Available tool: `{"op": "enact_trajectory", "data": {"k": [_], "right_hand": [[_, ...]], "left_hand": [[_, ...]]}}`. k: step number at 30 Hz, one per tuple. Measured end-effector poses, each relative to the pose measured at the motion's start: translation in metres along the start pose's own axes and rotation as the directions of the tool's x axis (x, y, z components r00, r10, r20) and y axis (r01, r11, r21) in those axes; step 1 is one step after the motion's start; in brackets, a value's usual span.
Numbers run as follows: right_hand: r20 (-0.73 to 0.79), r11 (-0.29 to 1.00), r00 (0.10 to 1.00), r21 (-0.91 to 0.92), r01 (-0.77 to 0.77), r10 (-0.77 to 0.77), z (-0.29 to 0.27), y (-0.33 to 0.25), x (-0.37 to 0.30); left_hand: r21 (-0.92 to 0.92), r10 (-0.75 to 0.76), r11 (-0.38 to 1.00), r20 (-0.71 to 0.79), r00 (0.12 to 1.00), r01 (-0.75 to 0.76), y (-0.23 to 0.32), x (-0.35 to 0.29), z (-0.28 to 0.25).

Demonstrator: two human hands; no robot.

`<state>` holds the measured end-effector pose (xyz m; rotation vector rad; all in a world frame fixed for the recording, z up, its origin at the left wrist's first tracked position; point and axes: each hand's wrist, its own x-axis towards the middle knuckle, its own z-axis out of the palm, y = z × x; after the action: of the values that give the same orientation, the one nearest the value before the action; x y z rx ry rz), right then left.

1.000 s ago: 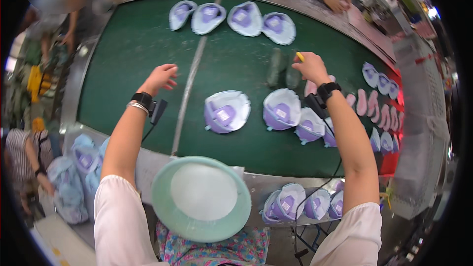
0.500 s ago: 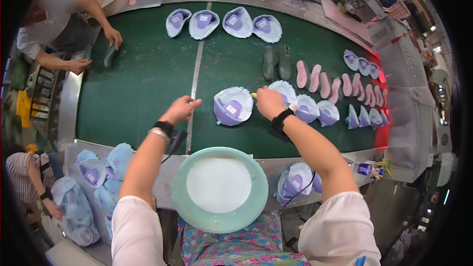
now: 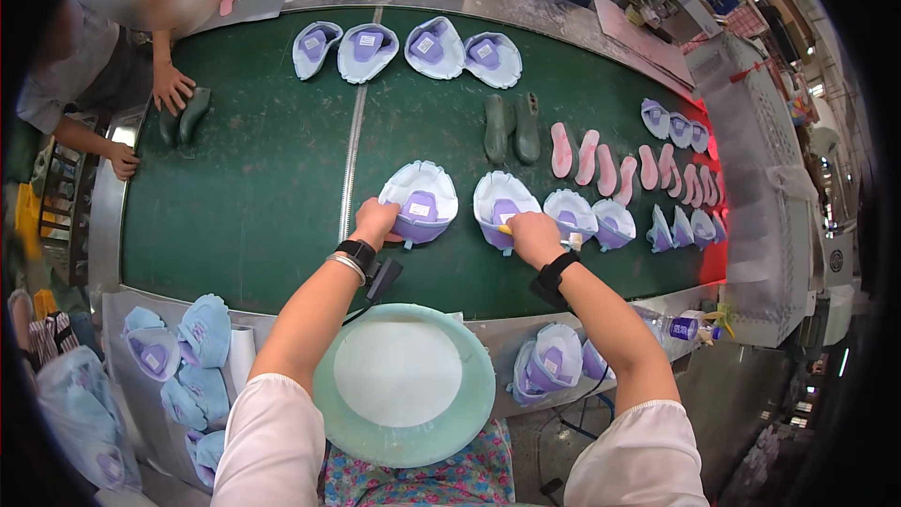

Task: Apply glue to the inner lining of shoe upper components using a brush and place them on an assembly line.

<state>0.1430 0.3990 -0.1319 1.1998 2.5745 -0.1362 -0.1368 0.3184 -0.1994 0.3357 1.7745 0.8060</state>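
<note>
My left hand (image 3: 375, 222) is closed on the left rim of a pale blue and purple shoe upper (image 3: 435, 183), which lies open side up on the green belt. My right hand (image 3: 535, 238) grips a brush; its yellow handle end (image 3: 505, 229) juts out on the left and its whitish head (image 3: 572, 241) on the right. Just behind that hand lies a second shoe upper (image 3: 505, 190), partly covered by my fingers. Close to my body stands a pale green basin (image 3: 481, 385) holding white liquid (image 3: 398, 374).
More uppers (image 3: 570, 211) line the belt (image 3: 253, 178) to the right, with several at the far side (image 3: 369, 52). Pink insoles (image 3: 588, 156) and dark green shoe lasts (image 3: 526, 129) lie beyond. A co-worker's hand (image 3: 173, 86) touches other lasts at far left. A bottle (image 3: 683, 328) lies right.
My left hand has moved right and taken hold of the upper's rim. My right hand, with the brush, has come nearer to me. The co-worker has brought two lasts together. The view has shifted slightly.
</note>
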Motion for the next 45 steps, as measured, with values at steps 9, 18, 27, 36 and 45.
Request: {"op": "enact_trajectory", "data": {"k": [9,18,27,36,45], "right_hand": [[-0.053,0.993,0.997,0.101,0.059,-0.053,-0.026,-0.004,0.007],[-0.215,0.914,0.948,0.281,0.291,-0.236,-0.162,-0.165,0.118],[-0.096,0.914,0.972,0.371,-0.166,0.215,-0.071,-0.253,0.251],[-0.119,0.940,0.977,0.315,-0.134,0.179,-0.055,-0.242,0.267],[-0.097,0.948,0.949,0.143,-0.285,0.300,-0.027,-0.036,0.180]], "left_hand": [[-0.039,-0.114,0.990,0.327,0.938,0.134,-0.001,-0.011,-0.033],[0.507,0.302,0.833,-0.750,0.588,0.220,0.032,-0.010,-0.313],[0.557,0.531,0.725,-0.077,0.844,-0.406,0.059,0.082,-0.203],[0.731,0.688,0.543,-0.106,0.718,-0.412,0.058,0.123,-0.140],[0.608,0.700,0.497,0.141,0.700,-0.620,0.083,0.084,0.059]]}}
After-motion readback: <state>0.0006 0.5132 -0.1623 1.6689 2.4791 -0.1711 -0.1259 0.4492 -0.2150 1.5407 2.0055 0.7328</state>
